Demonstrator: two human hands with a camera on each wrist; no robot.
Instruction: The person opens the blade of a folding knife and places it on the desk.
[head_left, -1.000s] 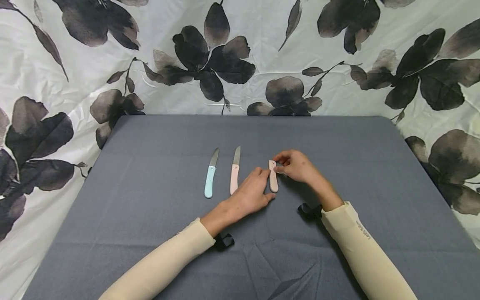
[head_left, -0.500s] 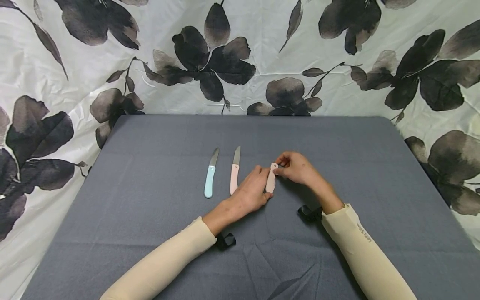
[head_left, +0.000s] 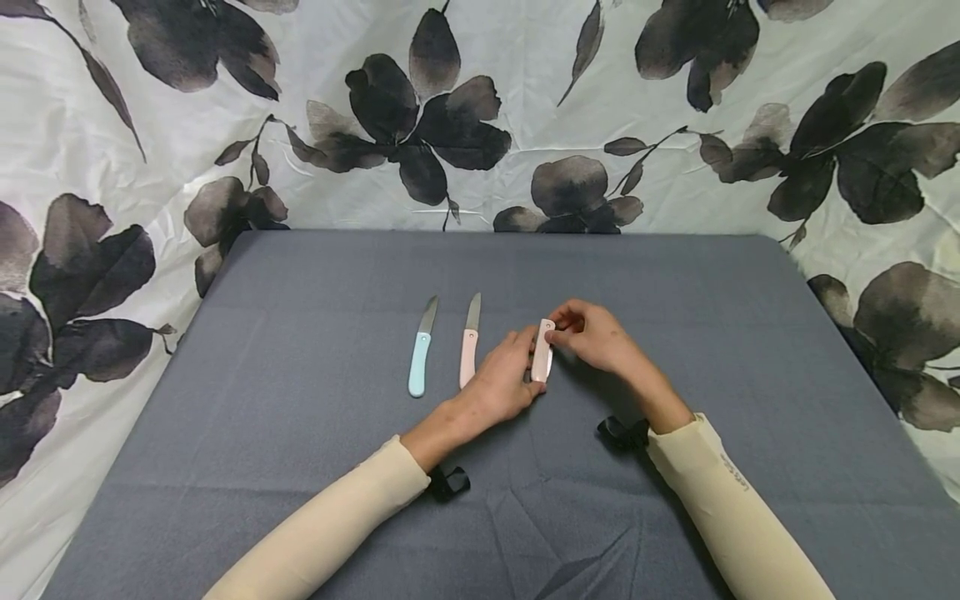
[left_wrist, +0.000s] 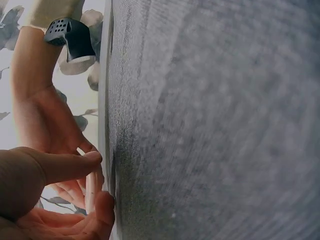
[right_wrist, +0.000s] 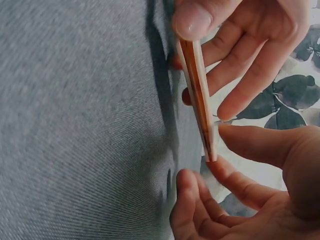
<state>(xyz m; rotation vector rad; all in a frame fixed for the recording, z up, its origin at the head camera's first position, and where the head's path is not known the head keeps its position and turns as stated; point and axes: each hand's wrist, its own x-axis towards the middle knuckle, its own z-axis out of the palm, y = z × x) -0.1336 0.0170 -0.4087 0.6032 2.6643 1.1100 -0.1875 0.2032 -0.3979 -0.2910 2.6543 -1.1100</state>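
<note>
Both hands hold a pale pink folding knife near the middle of the table. Its blade is folded against the handle, and a shiny strip of it shows along the right side. In the right wrist view the folding knife is seen edge-on. My left hand grips the near end, thumb at the tip and fingers along the left side. My right hand pinches the far end between thumb and forefinger. Left of them lie a pink-handled knife, partly behind the left hand, and a blue-handled knife, both with blades pointing away.
Grey cloth covers the table, with creases near the front. A floral curtain hangs behind the far edge and down both sides. Black straps sit at both wrists.
The folding knife has turned over in the hands, and its near end has swung left, with the blade strip now on the right. The left thumb has shifted to the near end.
</note>
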